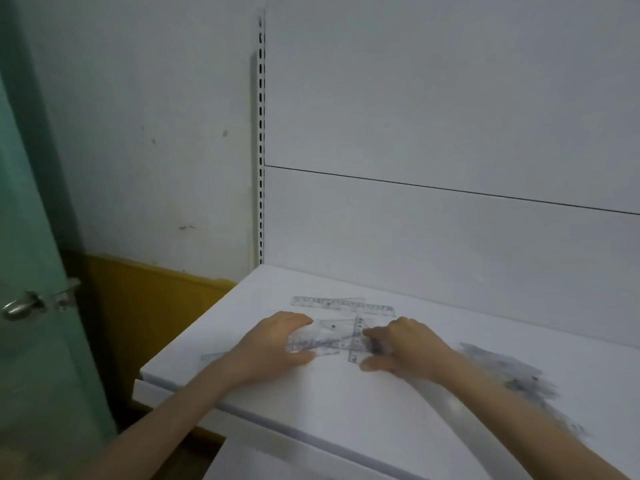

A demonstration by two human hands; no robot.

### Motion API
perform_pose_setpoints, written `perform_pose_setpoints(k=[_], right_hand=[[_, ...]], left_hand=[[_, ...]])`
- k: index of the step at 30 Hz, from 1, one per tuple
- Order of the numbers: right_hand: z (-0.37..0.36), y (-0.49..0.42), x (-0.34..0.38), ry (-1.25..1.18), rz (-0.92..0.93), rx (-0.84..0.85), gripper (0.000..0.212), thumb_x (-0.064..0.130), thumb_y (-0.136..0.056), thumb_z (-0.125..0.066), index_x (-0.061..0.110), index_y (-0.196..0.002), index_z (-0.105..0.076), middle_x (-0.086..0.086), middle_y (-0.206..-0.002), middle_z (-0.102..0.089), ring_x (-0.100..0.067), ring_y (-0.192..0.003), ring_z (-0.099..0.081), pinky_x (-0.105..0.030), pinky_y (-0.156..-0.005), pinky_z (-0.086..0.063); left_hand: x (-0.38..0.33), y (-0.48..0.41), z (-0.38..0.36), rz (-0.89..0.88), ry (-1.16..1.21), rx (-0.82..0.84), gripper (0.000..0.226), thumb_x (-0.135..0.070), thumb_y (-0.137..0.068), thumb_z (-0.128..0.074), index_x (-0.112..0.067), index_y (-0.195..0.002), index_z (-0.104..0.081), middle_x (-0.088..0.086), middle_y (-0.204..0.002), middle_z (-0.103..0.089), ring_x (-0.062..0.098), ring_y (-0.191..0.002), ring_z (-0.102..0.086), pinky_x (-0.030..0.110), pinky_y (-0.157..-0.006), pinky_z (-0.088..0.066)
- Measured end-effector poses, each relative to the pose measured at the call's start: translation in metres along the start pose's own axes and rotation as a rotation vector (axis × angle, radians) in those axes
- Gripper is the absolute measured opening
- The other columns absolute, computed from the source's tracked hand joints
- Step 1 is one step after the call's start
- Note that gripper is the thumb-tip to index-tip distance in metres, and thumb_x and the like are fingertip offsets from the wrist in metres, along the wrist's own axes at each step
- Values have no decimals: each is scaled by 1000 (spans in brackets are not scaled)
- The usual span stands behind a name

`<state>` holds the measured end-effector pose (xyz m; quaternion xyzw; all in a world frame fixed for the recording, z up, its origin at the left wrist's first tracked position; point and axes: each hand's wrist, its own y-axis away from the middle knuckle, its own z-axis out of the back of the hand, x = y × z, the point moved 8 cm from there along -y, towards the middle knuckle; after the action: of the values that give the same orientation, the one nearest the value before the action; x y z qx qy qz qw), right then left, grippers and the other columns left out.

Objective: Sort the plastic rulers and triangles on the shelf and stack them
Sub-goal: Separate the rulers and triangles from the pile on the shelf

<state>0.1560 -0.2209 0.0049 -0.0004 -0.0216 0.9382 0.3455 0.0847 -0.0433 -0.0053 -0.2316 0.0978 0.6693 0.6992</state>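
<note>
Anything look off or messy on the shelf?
Yes. A dark grey smudge stains the white shelf right of the right hand. The clear plastic rulers and triangles between it and the left hand lie crossed, unstacked.

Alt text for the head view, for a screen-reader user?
The left hand and right hand hold opposite ends of a pile of clear plastic triangles on a white shelf. Clear plastic rulers lie overlapped behind it, untouched; a green door stands at left.
</note>
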Motion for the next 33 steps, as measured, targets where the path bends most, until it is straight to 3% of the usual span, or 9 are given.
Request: perform_pose_setpoints(k=[3,7,9,11,15,20,26,29,33], right_hand=[[2,2,13,121,78,-98,34,52,-89,-50,19,-83,-51,-4,-77,-64,-29,-74,-58,-30,-58,-33],[-6,10,30,206,162,-163,28,41,-71,-41,19,-70,-58,1,-52,-60,-25,-43,-57,-21,-38,-39],[-5,12,28,166,116,-176,53,46,-71,-29,16,-97,-64,-2,-68,-68,-29,-61,-64,-29,-52,-50],[-3,17,23,118,51,-174,71,55,-77,-26,19,-132,-50,-3,-95,-72,-30,-86,-66,-36,-73,-52],[1,29,24,-96,-70,-134,76,60,-84,-57,26,-147,-28,12,-127,-61,-20,-113,-56,-32,-92,-45],[4,50,40,-142,-72,-105,58,63,-80,-61,20,-119,-62,9,-121,-60,-12,-115,-50,-30,-93,-43],[1,74,70,-87,-8,-6,70,72,-70,-63,12,-107,-64,11,-126,-52,-8,-112,-47,-32,-91,-45],[6,87,86,-55,97,-64,61,73,-72,-56,16,-92,-64,8,-102,-61,-12,-95,-53,-36,-77,-49],[10,108,113,65,278,-190,26,40,-84,-55,21,-68,-47,7,-63,-51,-19,-60,-50,-33,-50,-46]], left_hand=[[-11,-19,-9,-111,-13,85,58,-42,-87,-64,-20,-138,-46,-7,-142,-44,11,-132,-37,13,-101,-23],[-20,-29,-11,-200,-96,125,48,-40,-88,-63,-20,-131,-55,-5,-132,-55,13,-123,-46,22,-100,-33],[-22,-28,-10,-249,-122,136,46,-40,-89,-61,-22,-131,-55,-6,-129,-57,12,-120,-46,28,-99,-38],[-20,-25,-7,-272,-91,134,46,-38,-87,-64,-24,-129,-55,-8,-122,-58,10,-114,-47,29,-96,-40],[-16,-15,10,-328,-45,17,45,-41,-75,-65,-24,-117,-63,-10,-107,-57,6,-96,-51,29,-85,-45],[-12,-7,35,-272,-14,-178,33,-34,-79,-72,-25,-110,-66,-18,-96,-49,-3,-67,-46,23,-66,-39],[-23,3,30,-202,-77,-130,37,-33,-84,-65,-24,-120,-60,-14,-109,-48,2,-84,-45,21,-68,-35],[-30,8,23,-232,-16,-90,44,-21,-85,-63,-20,-129,-55,-11,-111,-46,2,-90,-44,17,-78,-39],[-38,12,26,-240,33,-130,45,-9,-84,-64,-17,-128,-58,-12,-95,-52,-1,-79,-43,14,-74,-32]])
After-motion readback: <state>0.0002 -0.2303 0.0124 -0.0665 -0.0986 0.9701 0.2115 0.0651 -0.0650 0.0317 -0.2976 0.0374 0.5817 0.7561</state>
